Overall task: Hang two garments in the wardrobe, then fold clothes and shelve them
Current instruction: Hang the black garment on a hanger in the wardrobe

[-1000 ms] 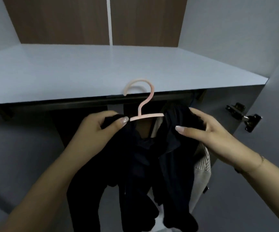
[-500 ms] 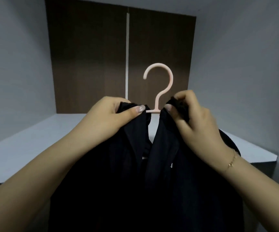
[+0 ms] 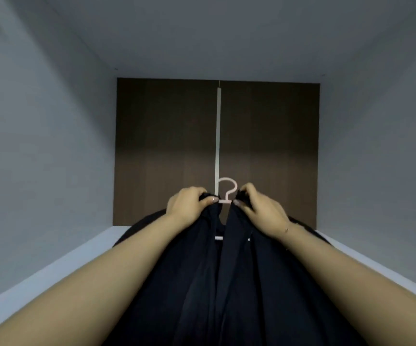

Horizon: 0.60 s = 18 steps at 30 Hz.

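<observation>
Dark garment on a pink hanger, held up inside the wardrobe

The left hand and right hand each pinch a shoulder of the garment where it drapes over the hanger, just either side of the hook; the cloth hangs limp between the forearms, above the shelf. It looks soft, light and prone to slide off the thin plastic, so gripping cloth and hanger arm together near the neck seems the safest hold
</observation>
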Each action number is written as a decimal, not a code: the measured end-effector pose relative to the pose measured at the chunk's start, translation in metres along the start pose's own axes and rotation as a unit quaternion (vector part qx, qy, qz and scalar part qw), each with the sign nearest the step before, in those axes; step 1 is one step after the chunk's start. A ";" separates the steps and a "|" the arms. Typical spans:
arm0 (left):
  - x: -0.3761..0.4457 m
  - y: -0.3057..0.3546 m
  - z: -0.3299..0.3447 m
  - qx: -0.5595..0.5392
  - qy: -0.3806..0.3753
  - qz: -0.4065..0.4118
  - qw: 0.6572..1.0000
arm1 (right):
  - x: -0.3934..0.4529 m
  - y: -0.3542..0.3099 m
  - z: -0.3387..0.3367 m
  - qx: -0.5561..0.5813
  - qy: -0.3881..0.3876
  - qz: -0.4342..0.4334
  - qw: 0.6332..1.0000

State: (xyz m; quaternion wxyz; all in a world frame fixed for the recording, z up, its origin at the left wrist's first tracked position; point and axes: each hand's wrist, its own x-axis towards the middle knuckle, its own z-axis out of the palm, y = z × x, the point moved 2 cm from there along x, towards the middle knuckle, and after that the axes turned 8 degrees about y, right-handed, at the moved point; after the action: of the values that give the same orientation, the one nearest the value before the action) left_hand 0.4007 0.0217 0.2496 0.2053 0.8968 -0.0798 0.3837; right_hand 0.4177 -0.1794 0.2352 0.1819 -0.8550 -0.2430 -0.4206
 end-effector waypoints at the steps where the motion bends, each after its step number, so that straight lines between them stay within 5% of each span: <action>1: -0.004 -0.008 0.018 0.007 -0.020 -0.006 1.000 | -0.007 0.009 0.017 0.008 -0.028 0.013 0.999; 10: -0.029 -0.053 0.097 0.028 -0.141 -0.034 0.989 | -0.032 0.042 0.086 0.036 -0.205 0.075 0.975; 18: -0.042 -0.031 0.066 0.130 -0.055 0.007 0.990 | -0.033 0.039 0.086 -0.046 -0.261 0.078 0.961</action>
State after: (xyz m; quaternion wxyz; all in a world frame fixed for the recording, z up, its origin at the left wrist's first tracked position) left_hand 0.4241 0.0213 0.1690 0.0799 0.9349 -0.0467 0.3426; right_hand 0.4768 -0.1757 0.1541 0.1050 -0.9586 -0.1955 -0.1785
